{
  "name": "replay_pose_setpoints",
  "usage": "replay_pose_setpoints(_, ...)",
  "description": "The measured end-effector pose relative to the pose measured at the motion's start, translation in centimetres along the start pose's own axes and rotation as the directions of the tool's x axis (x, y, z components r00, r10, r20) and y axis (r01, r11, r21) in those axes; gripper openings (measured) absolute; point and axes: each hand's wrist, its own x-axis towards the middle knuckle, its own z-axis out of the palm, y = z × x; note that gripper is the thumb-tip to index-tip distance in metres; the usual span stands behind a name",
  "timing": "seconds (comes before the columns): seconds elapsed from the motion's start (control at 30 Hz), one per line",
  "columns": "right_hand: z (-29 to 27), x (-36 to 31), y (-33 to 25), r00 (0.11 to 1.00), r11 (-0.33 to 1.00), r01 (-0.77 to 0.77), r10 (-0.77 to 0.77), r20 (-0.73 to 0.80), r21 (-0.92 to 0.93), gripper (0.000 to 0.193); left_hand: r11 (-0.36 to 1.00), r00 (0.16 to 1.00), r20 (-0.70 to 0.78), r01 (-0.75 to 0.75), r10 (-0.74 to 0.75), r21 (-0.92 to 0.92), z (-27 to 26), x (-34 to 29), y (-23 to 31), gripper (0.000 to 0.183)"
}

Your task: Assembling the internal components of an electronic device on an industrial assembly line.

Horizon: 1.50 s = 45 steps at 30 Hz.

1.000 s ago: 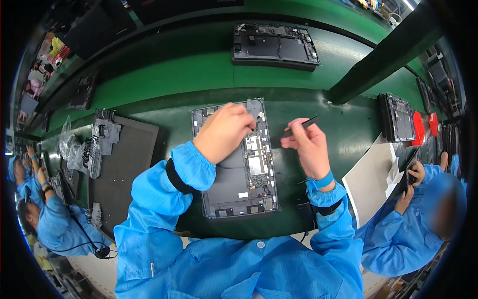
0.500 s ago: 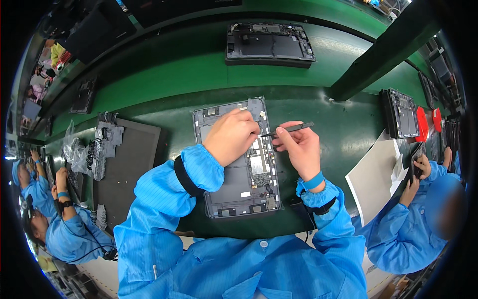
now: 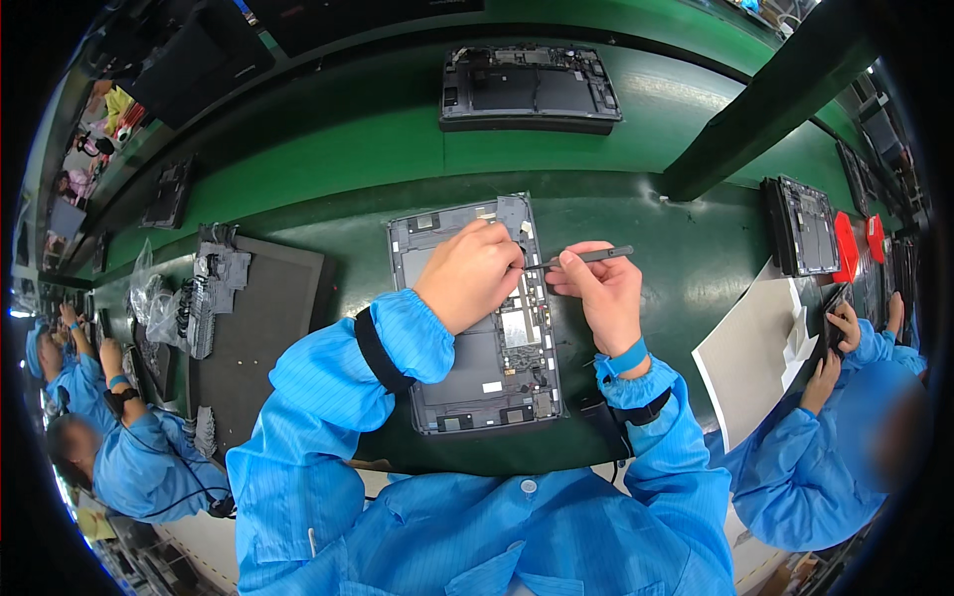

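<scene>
Before me lies an opened flat device (image 3: pixel 447 372), dark grey, with a circuit board, white labels and black corner modules exposed. My left hand (image 3: pixel 470 276) rests over its upper middle, fingertips pinched together near the board; whatever sits between them is hidden. Just beyond the device's right edge, my right hand (image 3: pixel 604 293) grips dark tweezers (image 3: pixel 601 255) between thumb and fingers. Their tip points left and reaches the left fingertips. Part of the board is covered by my left hand.
Left stands a dark board (image 3: pixel 263 338) bearing grey strip parts (image 3: pixel 214 288) and clear plastic (image 3: pixel 154 308). Another opened device (image 3: pixel 532 89) sits on the green conveyor. Right are a slanted post (image 3: pixel 765 109), stacked devices (image 3: pixel 800 228) and white sheets (image 3: pixel 750 358). Co-workers sit at both sides.
Both hands and the tweezers have shifted very slightly right. On the conveyor the other opened device has slid a little left. At the left, a co-worker's head and arm have moved.
</scene>
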Motion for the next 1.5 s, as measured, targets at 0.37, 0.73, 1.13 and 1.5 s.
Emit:
replay_pose_setpoints(0.37,-0.02,0.09,0.11,1.000,1.000,0.001,-0.001,0.020,0.022,0.017,0.999,0.999,-0.033,-0.026,0.027,0.034,0.49,-0.05,0.35,0.006)
replay_pose_setpoints(0.73,0.03,-0.03,-0.41,0.992,0.987,0.117,-0.121,-0.030,-0.113,0.014,0.996,0.999,-0.010,0.053,-0.052,0.067,0.22,-0.24,0.47,0.007)
replay_pose_setpoints(1.13,-0.47,0.40,0.01,0.996,0.990,0.094,-0.093,0.018,-0.102,0.014,0.995,0.998,0.006,0.056,-0.056,0.077,0.15,-0.19,0.52,0.007)
replay_pose_setpoints(1.5,-0.29,0.60,-0.07,0.998,0.996,0.066,-0.066,0.002,-0.053,0.015,0.996,0.999,-0.004,0.054,-0.054,0.074,0.28,-0.15,0.40,0.007)
